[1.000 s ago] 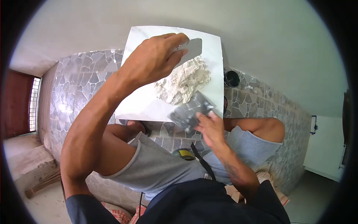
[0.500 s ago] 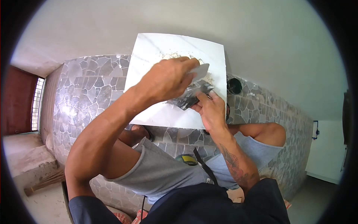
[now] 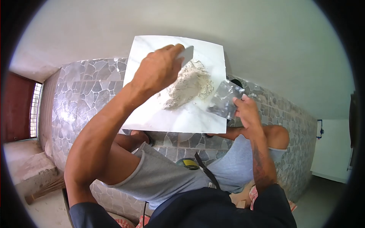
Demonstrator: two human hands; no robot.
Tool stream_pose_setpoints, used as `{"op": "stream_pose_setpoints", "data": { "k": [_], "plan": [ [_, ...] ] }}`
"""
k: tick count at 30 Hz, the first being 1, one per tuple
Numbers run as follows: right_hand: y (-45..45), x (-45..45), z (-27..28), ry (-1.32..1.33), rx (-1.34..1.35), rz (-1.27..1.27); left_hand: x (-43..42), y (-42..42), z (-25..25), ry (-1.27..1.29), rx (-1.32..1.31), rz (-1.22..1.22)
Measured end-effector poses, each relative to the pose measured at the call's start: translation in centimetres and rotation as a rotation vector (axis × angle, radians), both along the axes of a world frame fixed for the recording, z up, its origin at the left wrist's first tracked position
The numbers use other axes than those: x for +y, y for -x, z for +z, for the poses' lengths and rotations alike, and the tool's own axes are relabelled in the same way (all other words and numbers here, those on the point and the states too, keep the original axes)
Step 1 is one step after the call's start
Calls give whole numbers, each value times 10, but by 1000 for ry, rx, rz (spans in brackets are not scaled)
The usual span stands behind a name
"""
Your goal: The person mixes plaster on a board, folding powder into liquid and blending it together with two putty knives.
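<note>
A thin grey scraper (image 3: pixel 186 56) is held in my left hand (image 3: pixel 159 70), its blade above the far side of a pale, lumpy pile of paste or powder (image 3: pixel 190 84). The pile lies on a white marbled board (image 3: pixel 167 122). My right hand (image 3: pixel 248 111) grips a flat, shiny grey rectangular plate (image 3: pixel 226 99) by its near right edge. White smears mark the plate, which overhangs the board's right side. My left fingers and the scraper's handle end are partly hidden.
Behind the plate, a dark container (image 3: pixel 237 82) stands partly hidden on the stone-patterned floor (image 3: pixel 102 76). A yellow-and-black round object (image 3: pixel 188 163) lies between my legs. The plain wall (image 3: pixel 182 19) rises just beyond the board. A twig broom (image 3: pixel 45 188) lies at left.
My hands have moved apart: the left up and left with the scraper, the right out to the right with the plate. The pile they covered is now visible.
</note>
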State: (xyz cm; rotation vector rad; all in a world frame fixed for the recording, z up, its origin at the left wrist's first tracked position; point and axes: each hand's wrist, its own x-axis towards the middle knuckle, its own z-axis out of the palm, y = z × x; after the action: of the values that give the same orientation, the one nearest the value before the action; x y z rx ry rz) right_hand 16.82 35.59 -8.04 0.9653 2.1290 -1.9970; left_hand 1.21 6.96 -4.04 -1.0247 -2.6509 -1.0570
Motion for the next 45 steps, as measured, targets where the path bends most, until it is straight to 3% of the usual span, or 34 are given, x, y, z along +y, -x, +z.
{"op": "stream_pose_setpoints", "data": {
  "k": [3,6,11,14,17,23,26,29,32,33,35,38,44,45],
  "plan": [
    [8,27,-20,-84,-145,-7,-4,6,4,-96,8,63],
    [24,25,-48,39,-107,63,-3,2,19,-141,-209,126],
    [58,2,-55,-40,-60,187,7,-4,11,-230,-207,119],
    [61,-24,-25,1,49,171,19,-15,4,-252,-229,114],
    [69,-51,10,-121,40,211,32,-23,-5,-241,-205,101],
    [78,-78,33,-119,147,214,41,-24,-13,-212,-145,137],
    [83,-57,24,-143,252,332,32,-10,-13,-189,-88,167],
    [99,-45,51,-256,199,372,13,6,-7,-167,-66,226],
    [123,-24,72,-329,171,495,-10,12,12,-198,-258,257],
    [134,-13,72,-467,104,538,-16,11,17,-271,-275,276],
    [161,16,66,-745,-37,617,-30,12,19,-292,-236,283],
    [199,72,17,-605,-275,639,-43,10,23,-366,-269,290],
    [211,61,-50,-432,-248,689,-50,14,14,-379,-302,339],
    [207,42,-38,-419,-216,697,-46,13,14,-395,-301,333]
  ]
}}
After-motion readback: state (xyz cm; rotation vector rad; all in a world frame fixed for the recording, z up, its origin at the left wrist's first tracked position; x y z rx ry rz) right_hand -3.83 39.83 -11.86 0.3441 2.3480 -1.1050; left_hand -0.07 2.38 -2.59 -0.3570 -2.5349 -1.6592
